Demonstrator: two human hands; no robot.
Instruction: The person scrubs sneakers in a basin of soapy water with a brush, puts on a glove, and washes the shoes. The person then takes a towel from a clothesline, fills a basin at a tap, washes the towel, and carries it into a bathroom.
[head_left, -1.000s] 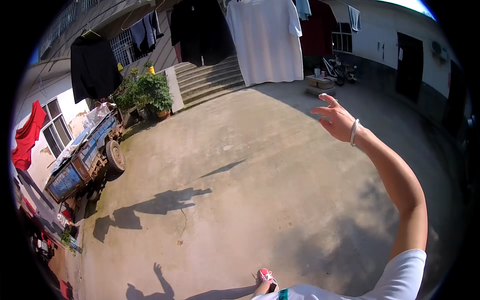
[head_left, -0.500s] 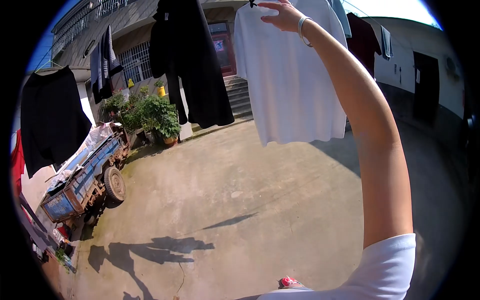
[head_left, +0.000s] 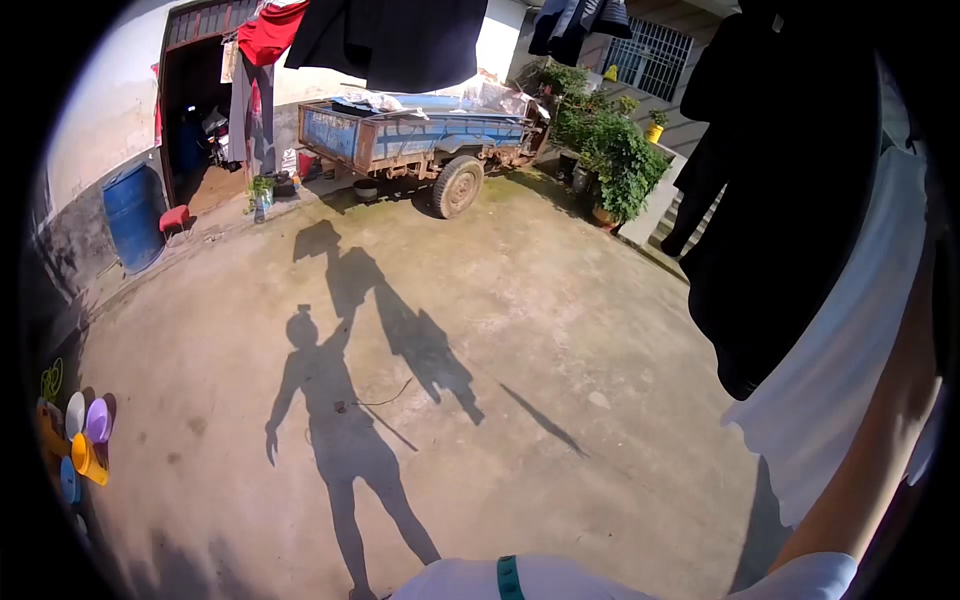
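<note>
My right arm reaches up along the right edge, but its hand lies outside the view. Beside that arm hangs a white T-shirt, partly cut off by the dark rim of the picture. Left of the shirt are black trousers, hanging close to it. My left hand does not show. On the ground, my shadow has one arm raised toward the shadow of the hanging clothes and the other held low. A teal strap crosses my white clothing at the bottom.
More washing hangs above: a black garment, a striped garment and a red cloth. Behind stand a blue cart, potted plants and a blue barrel. Colourful basins lie at the left.
My view has swung left, so the clothes and my right arm now appear farther right. My right hand, earlier at the top of the white T-shirt with fingers spread, has left the picture.
</note>
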